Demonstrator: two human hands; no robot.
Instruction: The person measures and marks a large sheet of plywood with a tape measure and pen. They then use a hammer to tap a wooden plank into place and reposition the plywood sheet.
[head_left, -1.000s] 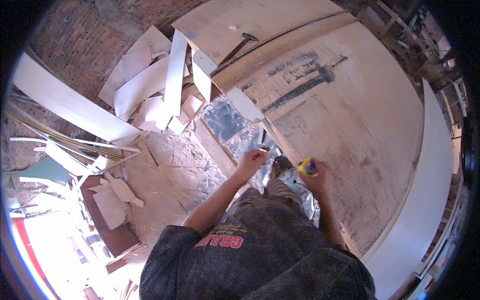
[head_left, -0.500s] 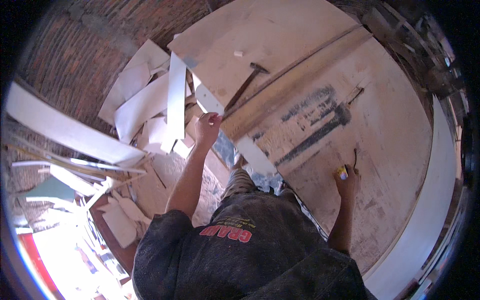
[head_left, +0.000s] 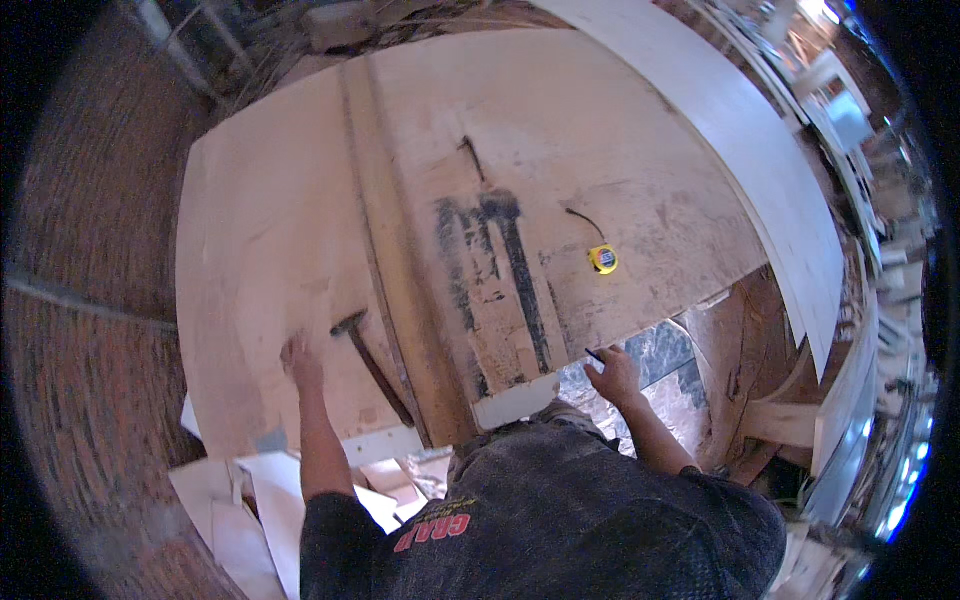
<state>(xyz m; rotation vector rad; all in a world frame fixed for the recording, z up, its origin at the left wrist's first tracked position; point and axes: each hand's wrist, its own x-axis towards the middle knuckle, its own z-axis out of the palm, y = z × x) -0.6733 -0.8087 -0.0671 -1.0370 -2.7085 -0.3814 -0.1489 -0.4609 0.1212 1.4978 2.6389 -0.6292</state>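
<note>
I am seeing left hand (head_left: 300,357) lying flat on the counter (head_left: 260,250), fingers spread, holding nothing, just beside the hammer (head_left: 372,365); right hand (head_left: 615,378) pinching a dark pencil (head_left: 595,354) at the counter's near edge, yellow tape measure (head_left: 602,259) resting apart.

The person's right hand (head_left: 613,376) no longer holds the yellow tape measure (head_left: 602,259). The tape measure now lies by itself on the big wooden board (head_left: 620,130), well away from that hand. The right hand now rests at the near edge of the board, with a thin dark thing that looks like a pencil. The left hand (head_left: 300,357) has moved out to the left and now lies flat on the board, just beside the hammer (head_left: 372,365).
</note>
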